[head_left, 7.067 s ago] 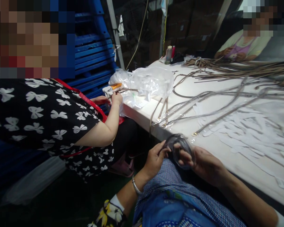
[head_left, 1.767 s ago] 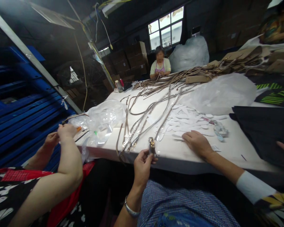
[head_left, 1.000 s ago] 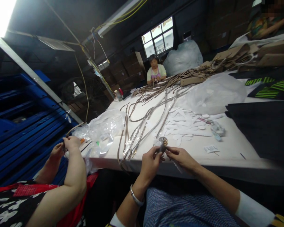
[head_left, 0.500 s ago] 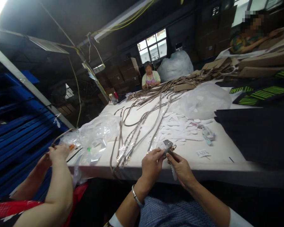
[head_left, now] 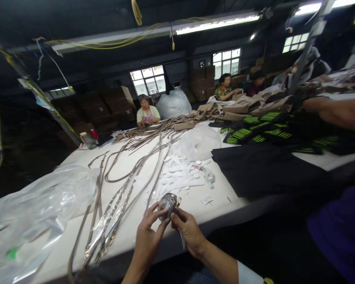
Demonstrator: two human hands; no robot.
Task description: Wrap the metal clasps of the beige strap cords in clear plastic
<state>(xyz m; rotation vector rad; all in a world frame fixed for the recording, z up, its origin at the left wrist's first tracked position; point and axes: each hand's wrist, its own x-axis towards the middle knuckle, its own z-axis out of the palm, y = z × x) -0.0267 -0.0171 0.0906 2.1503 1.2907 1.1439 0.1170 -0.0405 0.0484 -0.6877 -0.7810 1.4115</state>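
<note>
A small coiled strap in shiny clear wrap [head_left: 168,204], with a gold-coloured metal clasp on its right side, is held up over the front edge of the table. My left hand [head_left: 149,233] grips it from the left, thumb below and fingers across the front. From the right, my right hand [head_left: 191,233] pinches it near the clasp. A thin white strip [head_left: 182,239] hangs beneath the right fingers; what it belongs to is hidden. Just beyond the hands lies a spread of white paper-like pieces [head_left: 177,173].
Long brown straps [head_left: 127,169], some plastic-wrapped, lie left of my hands beside clear plastic bags [head_left: 53,193]. Black sheets [head_left: 263,167] and black-green printed pieces [head_left: 254,128] lie at right. Another person's arm [head_left: 337,112] reaches in there. Several people sit farther back.
The view has swung right, so the neighbour's arms at left are out of frame and an arm at right shows. My left fingers have spread around the coil, which now faces the camera more.
</note>
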